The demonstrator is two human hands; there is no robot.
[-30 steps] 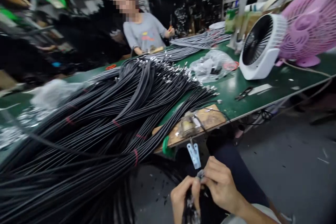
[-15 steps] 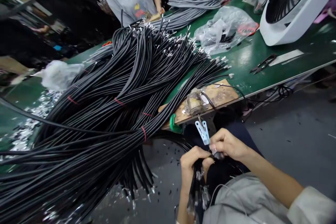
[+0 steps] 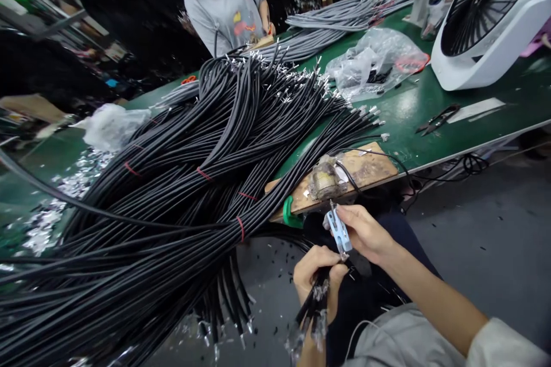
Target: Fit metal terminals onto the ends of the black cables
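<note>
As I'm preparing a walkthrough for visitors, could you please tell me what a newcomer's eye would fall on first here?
Probably the great heap of black cables sprawled across the green table, its silvery tips bristling. Next would come the large white fan at the upper right, then the pale blue clip by the right hand.

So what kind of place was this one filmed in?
Probably a small cable workshop or factory floor: bundles of black cables lie along a green workbench, a small motor-like device sits at its edge, and another person works across from the wearer.
</note>
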